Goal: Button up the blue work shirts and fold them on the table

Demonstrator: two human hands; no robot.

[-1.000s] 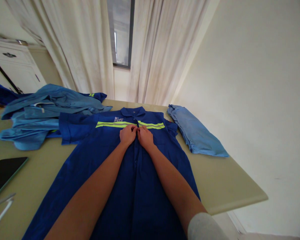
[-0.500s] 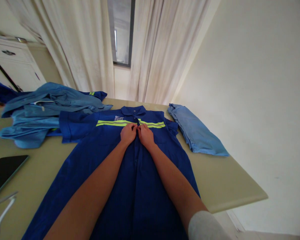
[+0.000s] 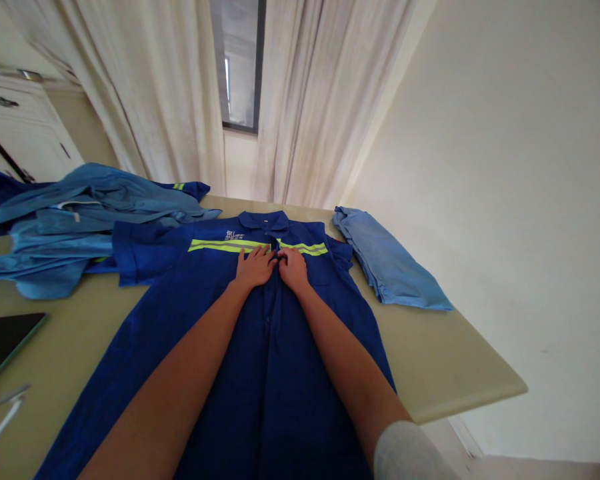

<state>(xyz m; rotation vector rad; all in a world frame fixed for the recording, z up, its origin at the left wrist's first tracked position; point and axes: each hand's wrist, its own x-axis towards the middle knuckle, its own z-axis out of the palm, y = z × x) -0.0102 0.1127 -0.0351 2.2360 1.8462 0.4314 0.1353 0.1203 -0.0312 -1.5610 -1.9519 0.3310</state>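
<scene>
**Both hands meet at the shirt's button strip**

At the far left a dark tablet (image 3: 5, 340) lies flat near the tabletop (image 3: 445, 367) edge, well apart from the cloth. Behind it, a loose pile of light blue garments (image 3: 75, 227) is heaped, one sleeve of the spread shirt touching it.

In the middle, the dark blue shirt (image 3: 220, 347) lies front-up, collar away from the person and hem towards them. This puts the whole button strip within reach of both arms. A yellow reflective stripe (image 3: 215, 246) crosses its chest.

The left hand (image 3: 253, 267) rests just below that stripe, released, fingers stretched flat on the cloth; it probably keeps the front panel from sliding. The right hand (image 3: 293, 268) touches it, fingers curled and pinching the strip's edge. Whether a button is between them cannot be told.

To the right a folded light blue garment (image 3: 387, 263) lies apart, just beside the shirt's sleeve.
</scene>
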